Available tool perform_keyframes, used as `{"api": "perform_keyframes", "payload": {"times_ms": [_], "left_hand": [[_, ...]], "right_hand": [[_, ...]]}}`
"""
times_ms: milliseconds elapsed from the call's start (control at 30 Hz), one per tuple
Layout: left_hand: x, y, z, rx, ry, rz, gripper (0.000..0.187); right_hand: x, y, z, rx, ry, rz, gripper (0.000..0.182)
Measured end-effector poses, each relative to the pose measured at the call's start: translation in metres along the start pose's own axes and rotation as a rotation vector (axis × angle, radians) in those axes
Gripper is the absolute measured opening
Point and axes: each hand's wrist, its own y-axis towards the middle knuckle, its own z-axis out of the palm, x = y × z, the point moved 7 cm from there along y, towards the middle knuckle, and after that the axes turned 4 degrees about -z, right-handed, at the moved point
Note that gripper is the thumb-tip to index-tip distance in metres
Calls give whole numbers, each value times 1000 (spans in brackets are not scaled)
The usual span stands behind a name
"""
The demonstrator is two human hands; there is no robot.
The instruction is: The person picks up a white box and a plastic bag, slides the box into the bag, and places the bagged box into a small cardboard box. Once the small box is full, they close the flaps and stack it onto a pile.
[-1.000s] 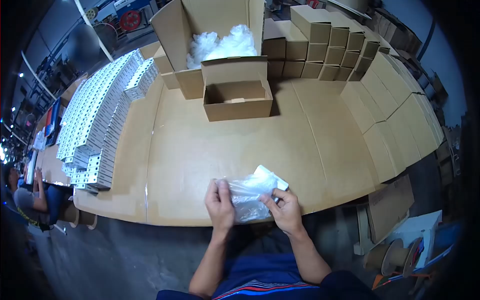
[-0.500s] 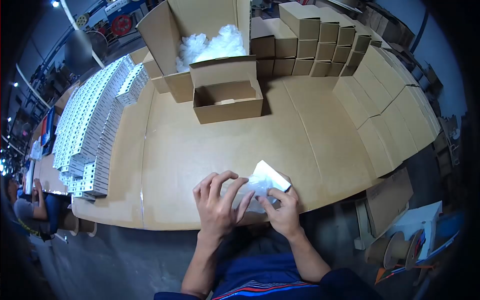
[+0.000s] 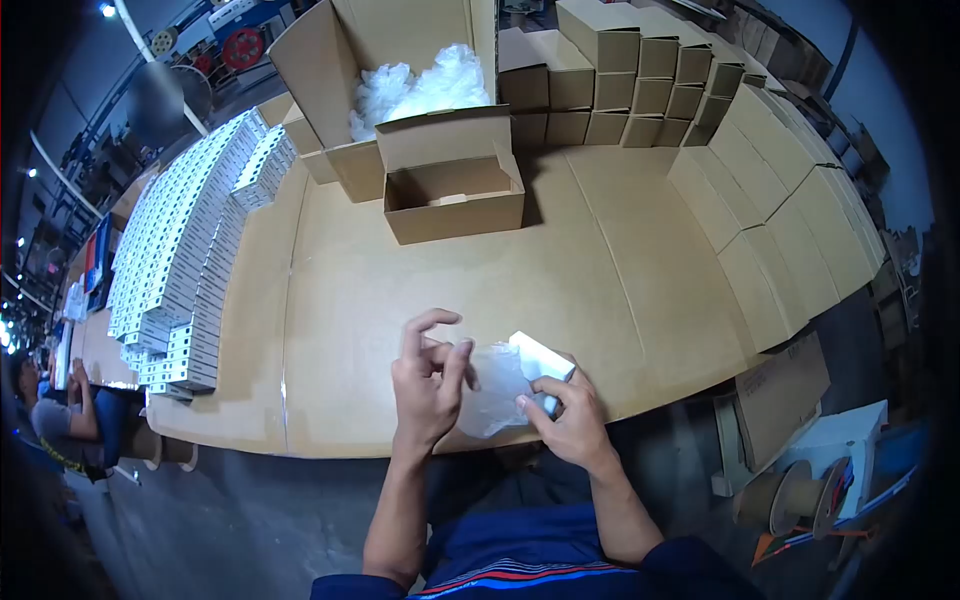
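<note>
Low centre of the frame, at the desk point(image 3: 620, 300) edge: the right hand point(image 3: 565, 415) pinches the white box point(image 3: 540, 362), long axis running up-left, half inside the clear bag point(image 3: 495, 385); left hand point(image 3: 428, 375) fingers pinch the bag's left side

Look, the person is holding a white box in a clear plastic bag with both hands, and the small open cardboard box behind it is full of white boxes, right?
Not quite. The head view shows the small open cardboard box nearly empty, not full. The rest holds: the left hand and right hand hold a white box in a clear plastic bag.
</note>
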Motion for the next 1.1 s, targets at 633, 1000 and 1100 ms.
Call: {"api": "perform_keyframes", "payload": {"times_ms": [633, 1000, 1100], "left_hand": [[37, -39, 15, 125, -295, -211, 51], [47, -55, 16, 112, -77, -124, 43], [44, -55, 20, 128, -18, -87, 46]], "right_hand": [[-47, -11, 16, -61, 465, 247, 15], [-2, 37, -62, -298, 462, -70, 38], [28, 54, -71, -249, 579, -233, 40]]}}
